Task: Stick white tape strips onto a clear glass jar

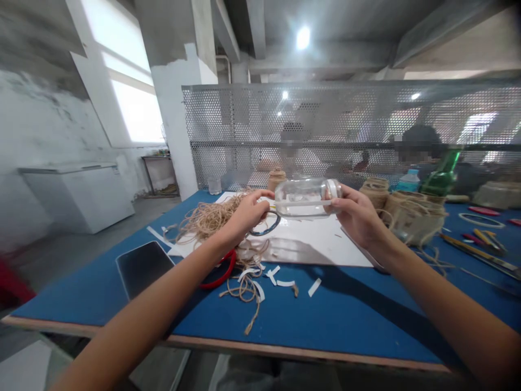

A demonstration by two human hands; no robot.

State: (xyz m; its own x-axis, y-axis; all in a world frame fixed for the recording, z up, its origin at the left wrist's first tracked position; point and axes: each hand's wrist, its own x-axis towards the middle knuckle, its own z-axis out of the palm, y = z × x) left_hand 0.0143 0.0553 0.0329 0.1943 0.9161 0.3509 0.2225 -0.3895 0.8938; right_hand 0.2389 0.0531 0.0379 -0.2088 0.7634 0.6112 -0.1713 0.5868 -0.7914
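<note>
A clear glass jar (299, 196) lies sideways in the air above the white sheet. My right hand (358, 212) is closed around its neck end. A pale narrow strip runs along the jar's side. Near the jar's base, the fingers of my left hand (254, 210) are bent together, with a thin dark ring like a roll of tape (266, 231) hanging at them. Below my left hand are a tangled heap of jute twine (214, 218) and a red loop, perhaps a scissor handle (220, 281), partly hidden by my forearm.
White paper scraps (285, 283) lie in front of the white sheet (305, 252). A dark tablet (144, 266) rests left. Twine-wrapped jars (423, 217), a green bottle (443, 176) and pencils (484, 252) are at right. A perforated metal screen (244, 130) stands behind, with people beyond.
</note>
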